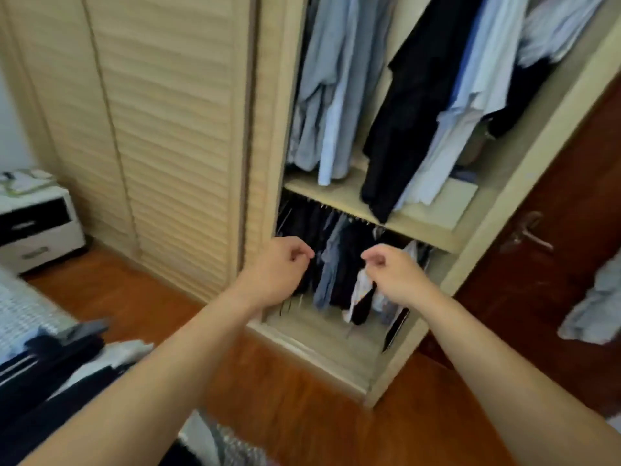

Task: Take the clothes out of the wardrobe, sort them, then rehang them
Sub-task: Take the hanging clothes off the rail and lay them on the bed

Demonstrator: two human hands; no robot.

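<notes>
Left hand [280, 269] fingers curled into a loose fist, nothing visible inside; right hand [391, 270] fingers curled too, whether they pinch cloth cannot be told. Both hover before the lower rail of dark and blue clothes [332, 264]; a white patterned garment [361, 290] hangs just below the right fingers. Above them, a shelf [433, 210] under hanging pale blue shirts [336, 95] and a black garment [413, 112]. Left of the fingers, louvred wardrobe door [168, 129]. Nearer the wrists, dark clothes piled on the bed [50, 381]
</notes>
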